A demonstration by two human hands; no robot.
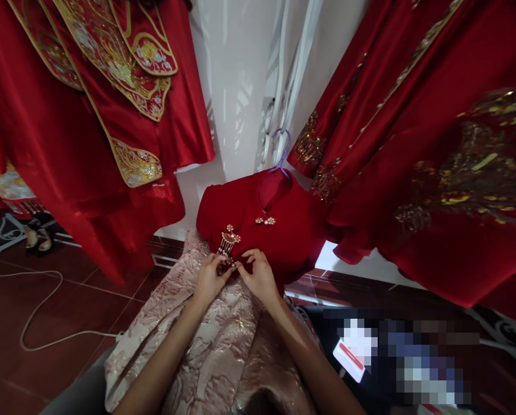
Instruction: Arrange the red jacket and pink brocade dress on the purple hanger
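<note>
From my distant seat, through the head camera, I watched both bare hands work at a beaded ornament (229, 237) on the lower left of the red velvet garment (226, 202), which hung from a purple hanger (283, 151). The left hand (209, 279) had its fingers bent in, with thumb and fingertips close about the lower ends of the beaded strands; the right hand (260, 278) came in from the other side, its thumb near the same beads and its fingers curled and parted from that thumb. Whether either was truly pinching a bead I couldn't tell (the fingertips were too small in my view).

My worry was the strands. They looked fine and crowded, so a crossed fingertip could tangle them — or a sharp tug could snap one and scatter its beads. The velvet was another risk: pulled from below, it might pucker around the ornament, or the collar could slip off the hanger. The patterned brocade (236, 323) lay just beneath the hands, its raised surface likely to snag a loose bead. The paired flower clasp (265, 221), nearer the collar, sat apart from the fingers — safe enough, I judged.
</note>
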